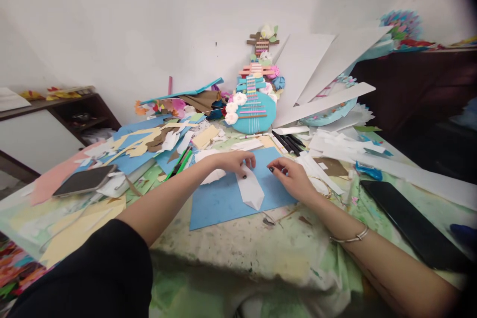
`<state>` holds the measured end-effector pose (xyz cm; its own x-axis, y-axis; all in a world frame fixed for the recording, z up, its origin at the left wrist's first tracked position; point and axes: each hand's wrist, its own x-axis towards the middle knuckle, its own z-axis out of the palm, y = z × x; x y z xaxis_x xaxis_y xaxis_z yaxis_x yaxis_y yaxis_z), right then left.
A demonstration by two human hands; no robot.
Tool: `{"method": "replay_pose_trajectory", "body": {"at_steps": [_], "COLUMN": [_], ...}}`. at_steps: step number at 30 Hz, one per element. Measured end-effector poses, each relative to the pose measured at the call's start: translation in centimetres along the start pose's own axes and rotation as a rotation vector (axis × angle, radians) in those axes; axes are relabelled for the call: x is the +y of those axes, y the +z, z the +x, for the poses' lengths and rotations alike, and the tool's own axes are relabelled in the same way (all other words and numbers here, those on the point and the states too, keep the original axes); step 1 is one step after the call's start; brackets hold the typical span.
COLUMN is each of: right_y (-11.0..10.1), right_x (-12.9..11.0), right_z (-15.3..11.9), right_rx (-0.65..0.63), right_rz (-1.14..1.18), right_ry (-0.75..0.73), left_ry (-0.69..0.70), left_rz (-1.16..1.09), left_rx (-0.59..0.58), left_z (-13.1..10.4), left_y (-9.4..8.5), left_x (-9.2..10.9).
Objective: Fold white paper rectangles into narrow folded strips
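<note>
A white folded paper piece (251,190) with a pointed lower end lies on a blue sheet (216,208) in front of me. My left hand (236,163) is at its upper end, with the thumb on the paper and the fingers curled over. To the right of the piece, apart from it, is my right hand (290,175) above the blue sheet. Its thumb and fingertips are drawn together, and anything small between them cannot be made out. Another white paper (210,166) lies partly behind my left wrist.
A blue paper lute (257,114) with white flowers leans at the wall. Black markers (292,141) and paper scraps (164,139) lie around. At left is a phone (85,180); at right, a blue tape dispenser (368,171) and a black flat device (410,223).
</note>
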<state>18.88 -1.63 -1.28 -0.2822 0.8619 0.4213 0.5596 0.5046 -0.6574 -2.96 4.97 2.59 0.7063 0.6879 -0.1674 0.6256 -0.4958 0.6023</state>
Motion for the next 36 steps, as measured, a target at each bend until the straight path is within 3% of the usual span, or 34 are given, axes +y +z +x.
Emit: {"method": "replay_pose_trajectory", "body": {"at_steps": [3, 7, 10, 14, 19, 26, 31, 33, 36], "right_y": [-0.1, -0.2, 0.2, 1.0, 1.1, 1.5, 2.0, 1.8, 1.4], "right_x": [-0.2, -1.1, -1.9, -2.5, -2.0, -2.1, -1.4, -1.1, -1.1], "right_z": [-0.1, -0.5, -1.0, -1.2, -1.1, -1.5, -1.3, -1.2, -1.1], "right_rx": [0.058, 0.157, 0.093, 0.064, 0.095, -0.074, 0.009, -0.021, -0.133], "right_rz": [-0.072, -0.213, -0.305, -0.380, -0.263, -0.128, -0.057, -0.023, 0.025], "right_ry": [-0.093, -0.280, -0.405, -0.466, -0.511, -0.480, -0.458, -0.444, -0.441], "left_ry": [-0.039, -0.118, -0.163, -0.175, -0.200, -0.233, -0.221, -0.180, -0.073], "left_rz": [-0.127, -0.341, -0.538, -0.775, -0.955, -1.063, -1.042, -0.979, -0.608], "left_rx": [0.128, 0.443, 0.632, 0.765, 0.798, 0.863, 0.801, 0.763, 0.732], "left_z": [-0.5, -0.8, -1.2, -2.2, -4.0, -6.3, -7.2, -7.5, -7.7], "left_y": [0.4, 1.7, 3.3, 5.8, 8.0, 9.5, 10.5, 10.4, 9.7], "left_x": [0.2, 0.4, 1.0, 2.5, 4.0, 4.5, 4.2, 3.8, 3.3]}}
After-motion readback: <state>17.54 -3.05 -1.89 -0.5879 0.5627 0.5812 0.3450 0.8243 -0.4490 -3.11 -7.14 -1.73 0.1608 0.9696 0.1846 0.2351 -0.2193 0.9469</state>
